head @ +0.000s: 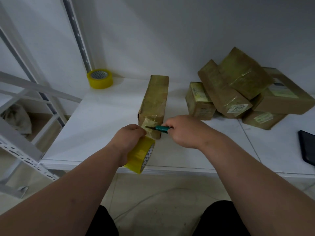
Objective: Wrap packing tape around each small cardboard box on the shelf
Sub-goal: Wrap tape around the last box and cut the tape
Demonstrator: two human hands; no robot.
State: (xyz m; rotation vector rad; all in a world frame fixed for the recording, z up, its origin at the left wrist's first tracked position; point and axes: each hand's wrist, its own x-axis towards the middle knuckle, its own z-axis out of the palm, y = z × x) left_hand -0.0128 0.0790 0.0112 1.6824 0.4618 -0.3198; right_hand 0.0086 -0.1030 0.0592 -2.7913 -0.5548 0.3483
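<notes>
A long, narrow cardboard box [154,103] is laid lengthwise on the white shelf [102,120], its near end close to the shelf's front edge. The box is brown, its top and near end already covered in glossy yellowish tape, with creases visible in the film.

A roll of yellow tape [140,155] is gripped in the left hand [129,136] just in front of the box's near end; the fingers are curled round the roll. A short strip of tape is stretched from the roll to the box end. A green-handled cutter [159,128] is held in the right hand [183,130], fingers closed round the handle, with the blade laid against the strip just in front of the box.

The cutting step appears to be in hand. Risks judged from this position:
- The blade is pointed toward the left hand; a slip could reach the fingers.
- Slack in the strip could cause a ragged cut or the tape folding onto itself.
- Excess pull could drag the box off the front edge.

To the right of the box, a pile of taped boxes [238,92] is stacked. A second roll [99,78] stands beyond the box, to its left.
</notes>
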